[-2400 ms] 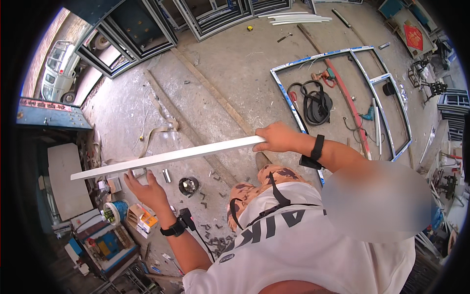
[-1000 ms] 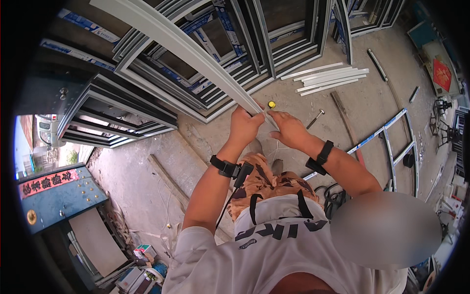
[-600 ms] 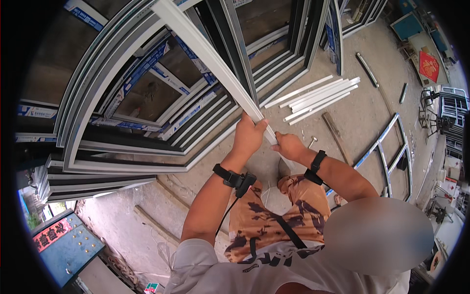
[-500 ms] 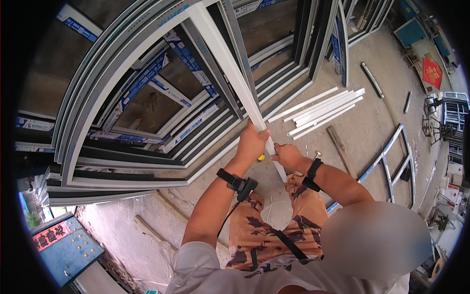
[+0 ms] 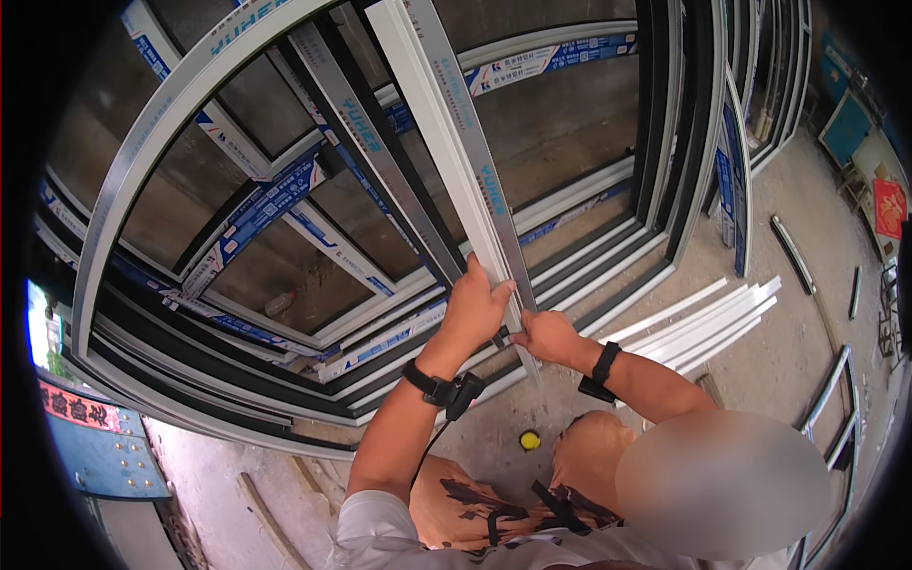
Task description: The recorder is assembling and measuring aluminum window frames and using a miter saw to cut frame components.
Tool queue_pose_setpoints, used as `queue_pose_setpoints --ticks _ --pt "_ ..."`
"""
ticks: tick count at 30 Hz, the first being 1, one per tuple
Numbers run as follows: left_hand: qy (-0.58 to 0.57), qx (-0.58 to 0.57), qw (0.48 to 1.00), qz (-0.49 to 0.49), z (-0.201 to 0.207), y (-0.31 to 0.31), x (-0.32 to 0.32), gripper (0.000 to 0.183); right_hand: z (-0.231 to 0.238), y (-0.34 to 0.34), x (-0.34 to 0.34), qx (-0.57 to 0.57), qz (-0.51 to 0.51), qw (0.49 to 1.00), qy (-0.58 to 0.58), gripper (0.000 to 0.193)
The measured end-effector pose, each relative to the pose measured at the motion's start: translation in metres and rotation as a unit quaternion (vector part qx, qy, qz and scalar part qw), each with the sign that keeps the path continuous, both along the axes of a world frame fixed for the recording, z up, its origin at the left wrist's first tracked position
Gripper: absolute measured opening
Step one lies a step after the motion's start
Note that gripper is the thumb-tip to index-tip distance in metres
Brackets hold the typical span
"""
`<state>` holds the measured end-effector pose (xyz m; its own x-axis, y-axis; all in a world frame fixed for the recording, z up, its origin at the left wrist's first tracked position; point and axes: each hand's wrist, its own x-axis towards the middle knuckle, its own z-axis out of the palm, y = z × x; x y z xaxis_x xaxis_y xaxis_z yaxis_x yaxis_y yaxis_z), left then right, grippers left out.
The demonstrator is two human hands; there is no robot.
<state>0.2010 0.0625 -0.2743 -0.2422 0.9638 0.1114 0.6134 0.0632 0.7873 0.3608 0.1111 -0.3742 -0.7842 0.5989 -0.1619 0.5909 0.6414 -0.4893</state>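
Beside the grey frame upright point(image 5: 482, 163), the white strip point(image 5: 439, 142) is lying lengthwise: alignment apparently done, any fixing unconfirmed. My left hand point(image 5: 477, 310) is clamping it; my right hand point(image 5: 553, 339) is resting, fingers curled, near its lower end, grip indeterminable.

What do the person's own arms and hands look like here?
The left hand and right hand are gloveless. The left wrist has a black strap with a boxy black module and thin dark cable; the right, a similar black band with dark box. The left sleeve is short and pale grey; blur hides the right upper arm.
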Motion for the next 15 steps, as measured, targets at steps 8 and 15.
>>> queue_pose_setpoints --ticks 8,15 --pt "-0.004 0.049 0.999 -0.012 0.0 0.006 -0.019 0.047 -0.006 -0.004 -0.015 0.026 -0.013 0.998 0.058 0.04" --pt "-0.004 0.075 0.997 -0.017 0.008 0.013 -0.025 0.045 0.005 0.0 -0.022 0.067 -0.038 0.995 0.062 0.039"
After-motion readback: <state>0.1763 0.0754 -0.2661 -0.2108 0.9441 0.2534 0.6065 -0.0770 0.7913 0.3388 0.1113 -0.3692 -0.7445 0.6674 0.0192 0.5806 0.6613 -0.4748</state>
